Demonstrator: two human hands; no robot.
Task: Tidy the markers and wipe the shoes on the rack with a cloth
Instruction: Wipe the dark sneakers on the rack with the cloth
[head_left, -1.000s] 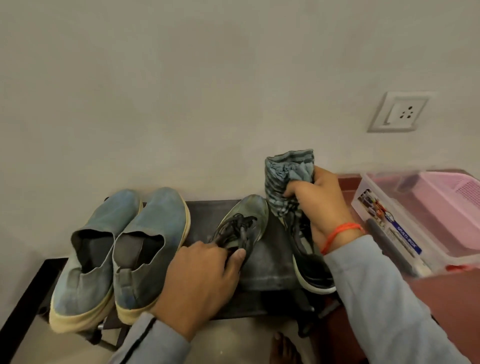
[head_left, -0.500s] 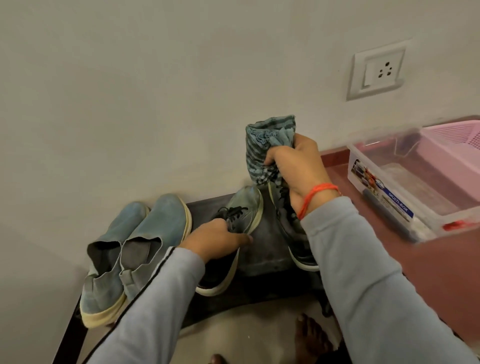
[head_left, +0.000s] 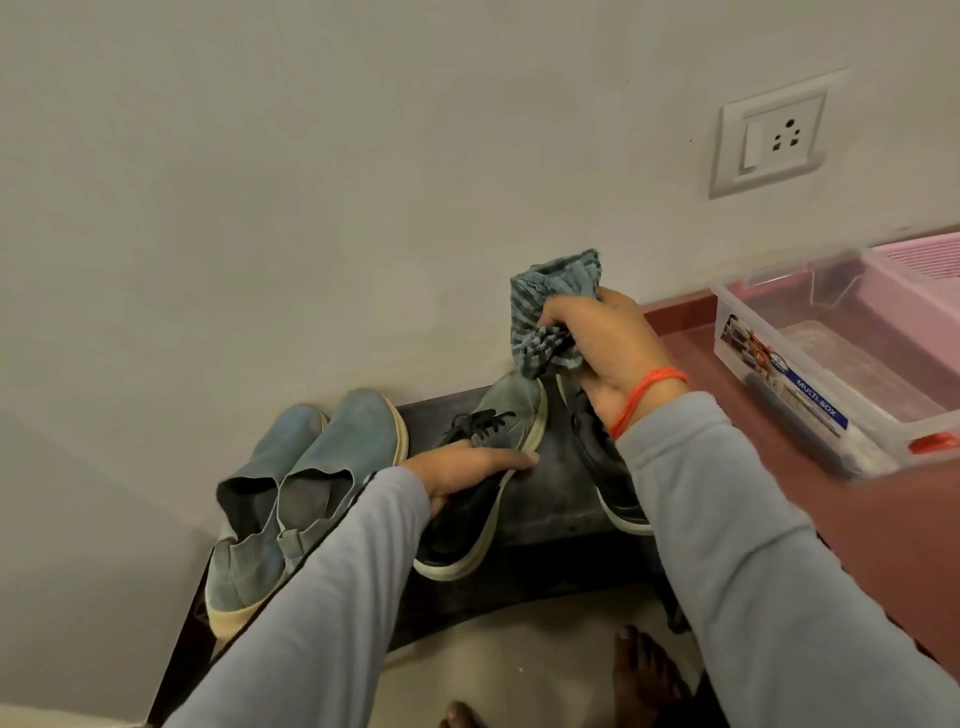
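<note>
Two dark laced shoes stand on the black rack (head_left: 550, 499) against the wall. My left hand (head_left: 467, 470) grips the left laced shoe (head_left: 511, 410) across its middle, thumb along its side. My right hand (head_left: 602, 348) holds a bunched blue-grey striped cloth (head_left: 550, 306) just above the toe of that shoe. The right laced shoe (head_left: 608, 473) lies mostly hidden under my right wrist and sleeve. No markers can be made out.
A pair of blue slip-on shoes (head_left: 311, 478) sits at the rack's left end. On the maroon surface (head_left: 883, 525) to the right stand a clear plastic box (head_left: 810, 374) and a pink basket (head_left: 924, 291). A wall socket (head_left: 774, 135) is above. My bare feet (head_left: 644, 670) show below.
The view has swung left and pulled back. My left hand shifted from the laces to grip the shoe's middle. The right hand still holds the cloth near the toe.
</note>
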